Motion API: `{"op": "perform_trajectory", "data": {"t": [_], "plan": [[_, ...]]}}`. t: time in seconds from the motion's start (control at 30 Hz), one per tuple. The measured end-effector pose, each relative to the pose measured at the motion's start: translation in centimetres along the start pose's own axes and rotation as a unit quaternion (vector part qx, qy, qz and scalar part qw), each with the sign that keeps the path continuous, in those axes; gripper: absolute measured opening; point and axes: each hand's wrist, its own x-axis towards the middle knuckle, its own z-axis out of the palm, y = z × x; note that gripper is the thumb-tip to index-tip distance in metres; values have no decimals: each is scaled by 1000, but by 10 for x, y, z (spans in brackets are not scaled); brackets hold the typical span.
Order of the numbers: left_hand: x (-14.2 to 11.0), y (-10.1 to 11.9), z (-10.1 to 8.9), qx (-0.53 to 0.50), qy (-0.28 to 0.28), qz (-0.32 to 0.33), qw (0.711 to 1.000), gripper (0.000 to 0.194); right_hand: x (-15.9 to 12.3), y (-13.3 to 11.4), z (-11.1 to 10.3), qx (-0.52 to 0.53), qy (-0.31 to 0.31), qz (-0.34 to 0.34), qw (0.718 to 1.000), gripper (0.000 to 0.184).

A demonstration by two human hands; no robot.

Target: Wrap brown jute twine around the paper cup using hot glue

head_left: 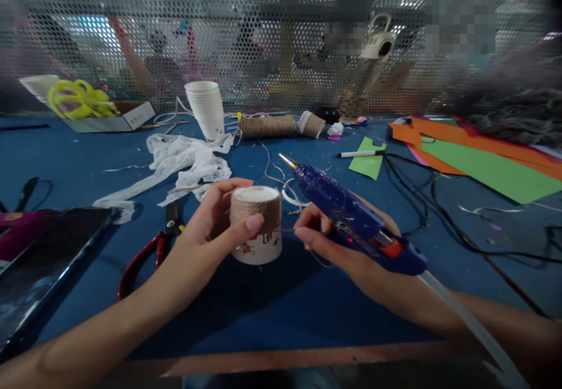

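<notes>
My left hand (209, 220) is closed around a short paper cup (258, 253), held upside down just above the table. Brown jute twine (248, 208) is wound around the cup's upper part; below it the white side shows a printed red and black pattern. In my right hand (346, 254) is a blue hot glue gun (340, 204), its nozzle pointing up and to the left, away from the cup. Thumb and finger of that hand also pinch the strand of twine that runs from the cup. The glue gun hides part of the right hand.
Red-handled pliers (143, 263) and a phone (57, 266) lie at left. Behind are white lace (187, 157), stacked paper cups (204, 105), a twine roll (267, 126) and a bottle (366, 72). Coloured paper (487, 163) and black cables (492, 252) occupy the right.
</notes>
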Motion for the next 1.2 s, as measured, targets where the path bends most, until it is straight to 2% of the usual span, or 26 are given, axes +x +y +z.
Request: {"op": "perform_trajectory", "data": {"t": [0.13,0.33,0.53,0.8,1.1,1.2], "plan": [[-1,2,3,4,9,5,1000,40,3,-5,2,18,7,44,999,19],[-2,-1,-1,28,-16,37,999,38,4,-5,3,24,26,90,995,26],[-3,1,0,41,-24,58,997,37,6,-3,3,21,6,87,996,25],[-4,1,0,76,-26,84,993,39,7,-3,3,61,23,87,994,24],[-4,3,1,81,-28,80,993,39,7,-5,3,39,26,102,994,23],[-5,3,1,88,-35,79,992,39,7,-7,2,29,10,109,994,22]]}}
